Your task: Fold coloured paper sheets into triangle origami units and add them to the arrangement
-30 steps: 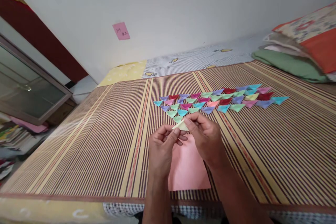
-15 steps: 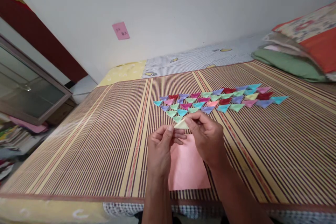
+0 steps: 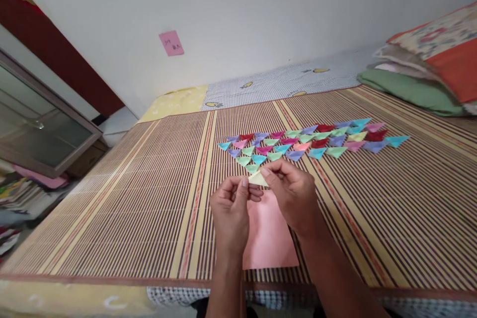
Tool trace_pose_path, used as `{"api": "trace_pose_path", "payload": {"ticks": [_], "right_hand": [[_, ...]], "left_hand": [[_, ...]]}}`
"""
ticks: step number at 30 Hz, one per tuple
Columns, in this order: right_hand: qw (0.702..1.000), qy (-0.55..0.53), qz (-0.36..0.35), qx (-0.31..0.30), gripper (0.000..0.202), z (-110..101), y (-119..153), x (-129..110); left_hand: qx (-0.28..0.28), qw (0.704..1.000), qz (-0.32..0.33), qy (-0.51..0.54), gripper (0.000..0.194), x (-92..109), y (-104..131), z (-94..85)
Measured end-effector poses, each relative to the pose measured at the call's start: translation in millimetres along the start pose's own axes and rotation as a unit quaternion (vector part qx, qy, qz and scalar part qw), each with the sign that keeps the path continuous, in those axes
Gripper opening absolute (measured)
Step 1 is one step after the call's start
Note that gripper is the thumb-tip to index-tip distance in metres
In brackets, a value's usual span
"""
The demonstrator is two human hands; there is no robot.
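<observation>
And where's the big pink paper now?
In the head view, the pink sheet lies low and just right of centre on the striped mat, near its front edge, partly hidden by the left hand and right hand.

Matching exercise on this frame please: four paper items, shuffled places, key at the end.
Items
1. Pale yellow folded paper
2. Pink sheet
3. Pink note
4. Coloured paper triangles

Places
A. On the white wall
B. In rows on the striped mat, beyond the hands
C. Held up in the fingers of the left hand and right hand
D. Spread on the mat, partly hidden by the hands, nearer the camera than the rows

Pairs: 1-C, 2-D, 3-A, 4-B
</observation>
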State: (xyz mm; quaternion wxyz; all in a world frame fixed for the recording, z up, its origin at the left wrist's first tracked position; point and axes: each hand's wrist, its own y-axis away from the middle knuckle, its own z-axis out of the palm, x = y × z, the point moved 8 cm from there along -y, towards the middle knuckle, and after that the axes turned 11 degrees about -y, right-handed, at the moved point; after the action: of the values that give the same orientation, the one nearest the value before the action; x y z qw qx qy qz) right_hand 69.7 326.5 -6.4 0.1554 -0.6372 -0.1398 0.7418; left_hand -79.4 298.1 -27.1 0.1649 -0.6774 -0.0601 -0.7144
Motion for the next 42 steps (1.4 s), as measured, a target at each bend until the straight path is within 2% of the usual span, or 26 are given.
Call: {"api": "trace_pose_path", "payload": {"ticks": [2,4,7,10,14,18,23,30,34,38,42], "right_hand": [[0.999,-0.033,0.032,-0.002,0.015,-0.5,-0.9,5.4],[0.997,-0.056,0.056,-0.011,0.015,1.6,-0.9,8.4],[0.990,-0.090,0.094,-0.047,0.016,9.5,0.1,12.7],[0.984,-0.110,0.109,-0.086,0.022,14.5,-0.1,15.2],[0.983,-0.067,0.115,-0.131,0.020,14.2,-0.2,17.8],[0.979,-0.029,0.104,-0.172,0.018,18.7,2.7,16.9],[0.984,-0.011,0.089,-0.154,0.026,18.3,2.7,15.9],[0.976,-0.036,0.081,-0.200,0.019,22.5,2.8,6.5],[0.984,-0.011,0.069,-0.165,0.027,20.6,2.3,6.0],[0.982,-0.052,0.106,-0.148,0.030,20.2,3.1,16.2],[0.982,-0.068,0.094,-0.150,0.020,19.4,1.4,15.9]], "left_hand": [[-0.009,1.000,0.012,-0.019,0.020,4.2,1.0,1.8],[-0.045,0.999,0.003,-0.025,0.017,3.6,1.1,6.6],[-0.074,0.997,-0.015,-0.030,0.014,-1.6,-0.1,7.4],[-0.049,0.998,-0.026,-0.011,0.015,-7.9,-3.1,-0.5],[-0.008,0.998,-0.047,0.035,0.018,-15.2,-6.4,-9.1],[-0.003,0.996,-0.063,0.071,0.020,-17.0,-6.7,-8.5],[-0.012,0.994,-0.067,0.083,0.022,-15.2,-6.1,-5.9],[-0.004,0.990,-0.082,0.112,0.023,-19.5,-7.7,-8.1],[-0.009,0.990,-0.077,0.116,0.023,-18.3,-7.7,-7.3],[-0.016,0.992,-0.064,0.111,0.022,-14.0,-7.1,-5.5],[-0.014,0.996,-0.044,0.075,0.021,-9.7,-6.7,-7.6]]}}
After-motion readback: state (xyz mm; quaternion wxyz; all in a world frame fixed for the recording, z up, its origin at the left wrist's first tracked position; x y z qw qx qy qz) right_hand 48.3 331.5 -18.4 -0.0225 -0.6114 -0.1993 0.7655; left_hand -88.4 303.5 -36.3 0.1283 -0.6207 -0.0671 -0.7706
